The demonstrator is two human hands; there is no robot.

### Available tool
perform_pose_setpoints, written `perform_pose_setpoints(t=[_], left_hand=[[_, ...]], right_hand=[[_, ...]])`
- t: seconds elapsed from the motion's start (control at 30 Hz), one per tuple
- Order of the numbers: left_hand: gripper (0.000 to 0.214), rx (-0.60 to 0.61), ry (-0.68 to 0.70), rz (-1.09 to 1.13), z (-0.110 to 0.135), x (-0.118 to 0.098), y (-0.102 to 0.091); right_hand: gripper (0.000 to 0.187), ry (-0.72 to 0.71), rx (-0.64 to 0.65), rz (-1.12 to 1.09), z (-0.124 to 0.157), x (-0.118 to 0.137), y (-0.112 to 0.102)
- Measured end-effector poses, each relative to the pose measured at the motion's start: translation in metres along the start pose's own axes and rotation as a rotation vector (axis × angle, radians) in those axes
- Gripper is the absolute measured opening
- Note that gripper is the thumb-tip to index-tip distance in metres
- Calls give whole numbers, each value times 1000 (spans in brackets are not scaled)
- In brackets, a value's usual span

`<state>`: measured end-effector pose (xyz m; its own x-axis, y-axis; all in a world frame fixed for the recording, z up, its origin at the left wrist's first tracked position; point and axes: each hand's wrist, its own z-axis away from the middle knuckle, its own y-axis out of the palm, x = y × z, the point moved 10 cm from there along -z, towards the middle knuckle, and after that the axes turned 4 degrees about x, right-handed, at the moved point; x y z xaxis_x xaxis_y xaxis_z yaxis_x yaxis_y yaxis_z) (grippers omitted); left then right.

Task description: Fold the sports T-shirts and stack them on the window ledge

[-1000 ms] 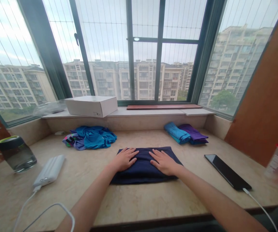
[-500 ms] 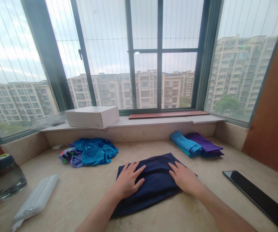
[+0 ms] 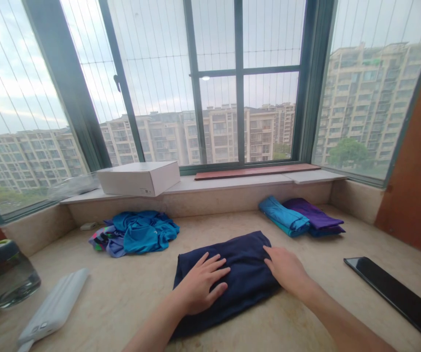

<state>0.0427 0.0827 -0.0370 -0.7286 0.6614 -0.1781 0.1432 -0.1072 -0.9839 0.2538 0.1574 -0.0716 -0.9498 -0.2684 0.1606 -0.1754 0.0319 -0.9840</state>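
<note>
A folded navy-blue garment [image 3: 238,278] lies on the stone ledge in front of me, slightly wrinkled. My left hand [image 3: 203,286] rests flat on its left part, fingers spread and palm down. At the right edge of the cloth is my right hand [image 3: 287,271], its thumb and index finger on the fabric and the other fingers curled out of sight. Behind the garment, to the right, sit a folded light-blue garment [image 3: 284,215] and a folded purple one [image 3: 315,214]. A crumpled heap of blue clothing [image 3: 146,232] lies at the back left.
On the left stand a water bottle [image 3: 7,274] and a white power bank [image 3: 54,305]. A black phone [image 3: 397,296] lies at the right. The windowsill [image 3: 192,185] holds a white box [image 3: 139,178] and a reddish board [image 3: 256,171].
My right hand has gone from lying spread on the cloth to curled fingers at its right edge. The right side of the garment looks drawn in. My left hand has slid slightly right.
</note>
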Motion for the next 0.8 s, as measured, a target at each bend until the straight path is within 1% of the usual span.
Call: perform_pose_setpoints(t=[0.1, 0.17, 0.2, 0.27, 0.33, 0.37, 0.4, 0.43, 0.47, 0.5, 0.53, 0.6, 0.63, 0.67, 0.7, 0.73, 0.8], left_hand=[[47, -89, -51, -40, 12, 22, -18], [51, -105, -85, -59, 21, 40, -23], [53, -91, -94, -64, 24, 46, -21], [56, -49, -110, -67, 24, 53, -10], [58, -34, -143, -67, 18, 51, 2], [58, -46, -167, -69, 13, 48, 7], [59, -67, -188, -74, 7, 44, 12], [60, -94, -203, -82, 1, 40, 15], [60, -122, -210, -91, -3, 36, 17], [58, -152, -211, -100, -7, 33, 18], [55, -173, -201, -109, -9, 31, 19], [48, -177, -128, -123, -11, 26, 23], [45, -177, -85, -124, -10, 24, 24], [44, -180, -49, -120, -9, 22, 24], [44, -188, -24, -110, -6, 22, 22], [46, -196, -14, -97, -4, 22, 21], [50, -199, -29, -77, -1, 24, 17]], right_hand=[[48, -94, -27, -165, -3, 1, -6], [48, -115, -63, -293, -6, -3, -14], [47, -100, -91, -349, -8, -7, -20], [43, -26, -185, -439, -10, -18, -35], [41, 54, -336, -511, -6, -24, -55], [40, 66, -423, -541, -1, -21, -65], [41, 45, -500, -564, 6, -12, -74], [41, -13, -554, -579, 13, 3, -81], [41, -111, -573, -584, 20, 25, -85], [41, -245, -543, -574, 27, 53, -84], [43, -403, -476, -546, 36, 85, -80], [48, -784, -267, -430, 62, 151, -62], [51, -947, -184, -371, 79, 175, -52], [52, -1064, -127, -322, 93, 191, -45], [52, -1115, -108, -294, 102, 198, -41], [52, -1099, -113, -286, 105, 198, -40], [55, -931, -124, -300, 95, 185, -38]])
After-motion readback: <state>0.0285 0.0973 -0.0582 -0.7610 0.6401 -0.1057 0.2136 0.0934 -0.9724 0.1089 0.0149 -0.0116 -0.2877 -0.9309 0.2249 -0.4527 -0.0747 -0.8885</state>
